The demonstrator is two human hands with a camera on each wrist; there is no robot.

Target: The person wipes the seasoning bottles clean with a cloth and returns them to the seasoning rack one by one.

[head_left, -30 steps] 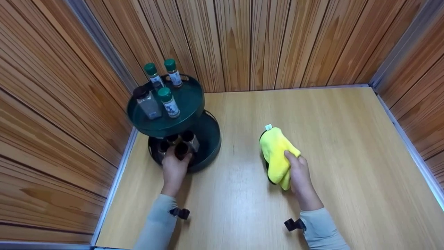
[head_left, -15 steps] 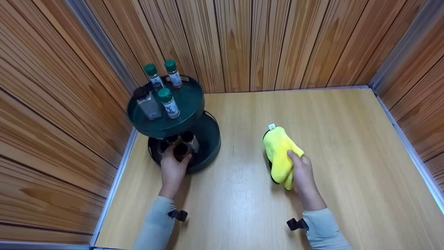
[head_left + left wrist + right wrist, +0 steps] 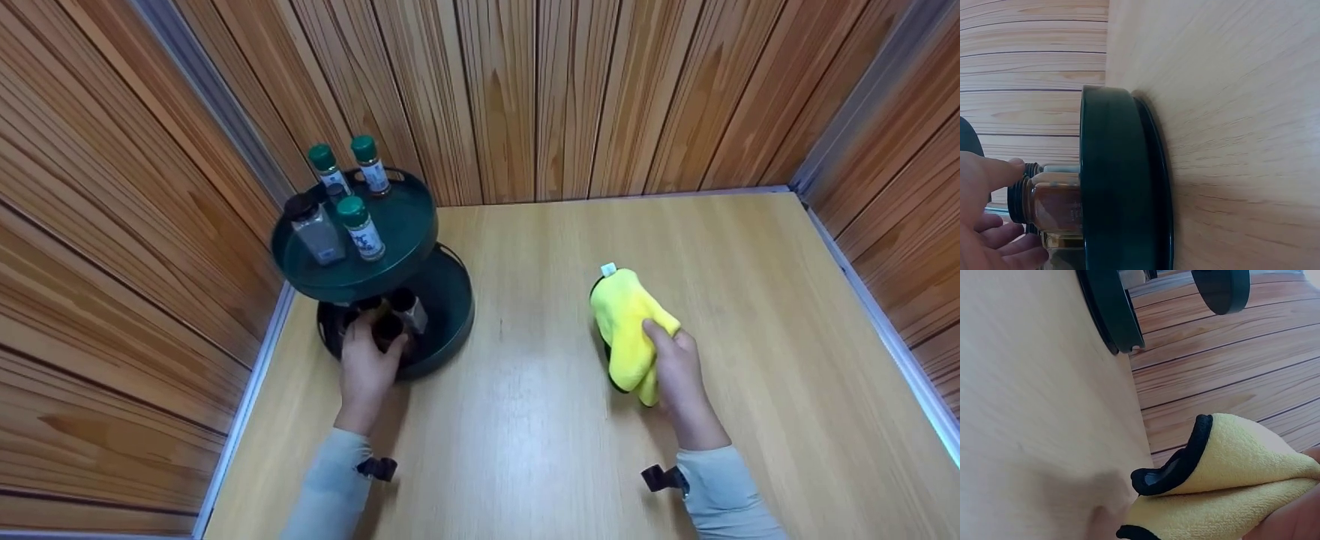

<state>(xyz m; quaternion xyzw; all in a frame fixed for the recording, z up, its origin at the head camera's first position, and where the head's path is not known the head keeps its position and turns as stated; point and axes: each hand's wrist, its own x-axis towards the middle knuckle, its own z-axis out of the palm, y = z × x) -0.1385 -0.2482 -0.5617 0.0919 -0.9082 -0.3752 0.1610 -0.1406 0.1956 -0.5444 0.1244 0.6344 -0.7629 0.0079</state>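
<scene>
At the lower tier (image 3: 450, 330) of a dark green two-tier rack, my left hand (image 3: 367, 367) grips a dark-lidded spice jar (image 3: 1055, 205) by its lid, thumb on one side and fingers on the other. The jar stands within the tier's rim and holds something reddish-brown. Close beside it is another dark-capped jar (image 3: 409, 309), and more jars are partly hidden behind my fingers. My right hand (image 3: 679, 371) holds a folded yellow cloth (image 3: 626, 322) with dark edging and a small white tag. In the right wrist view the cloth (image 3: 1235, 467) hangs above its shadow on the table.
On the upper tier (image 3: 405, 225) stand several jars, including a green-capped bottle (image 3: 366, 238) and a larger dark-capped jar (image 3: 319, 236). The rack sits in the back left part of the wooden table (image 3: 510, 420). Wood-panelled walls (image 3: 510, 97) rise behind and at both sides.
My right hand has carried the yellow cloth to the right, away from the rack. The left hand stays at the lower-tier jar, with only a slight shift; the whole view has shifted slightly too.
</scene>
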